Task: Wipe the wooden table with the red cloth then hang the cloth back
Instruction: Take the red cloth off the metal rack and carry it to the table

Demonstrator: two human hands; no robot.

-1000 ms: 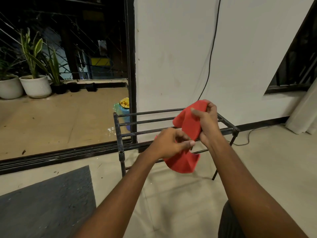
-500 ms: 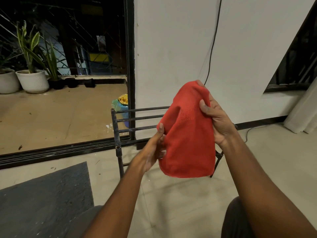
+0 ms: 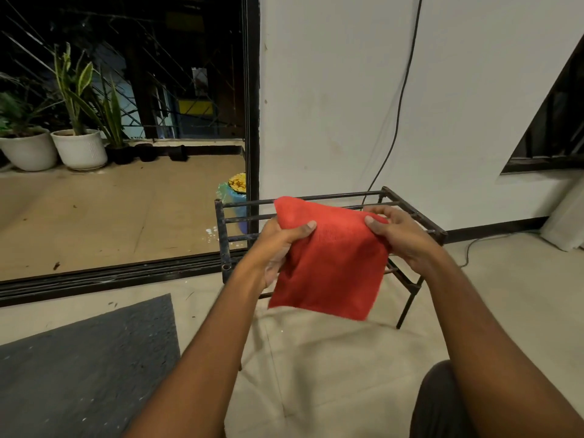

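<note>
The red cloth (image 3: 331, 267) hangs spread flat between both hands, in front of and slightly above a black metal rack (image 3: 227, 245). My left hand (image 3: 279, 248) pinches its upper left edge with the thumb on the front. Its upper right corner is gripped by my right hand (image 3: 398, 235), thumb on the cloth. The cloth's lower edge dangles free below the rack's top bars. No wooden table is in view.
The rack stands against a white wall (image 3: 331, 90) beside a black door frame (image 3: 251, 121). A grey mat (image 3: 85, 358) lies on the floor at lower left. Potted plants (image 3: 79, 147) stand outside. A black cable (image 3: 401, 96) runs down the wall.
The cloth went from bunched up, to held upright, to spread flat between both hands. Both hands have lowered toward the rack and moved apart.
</note>
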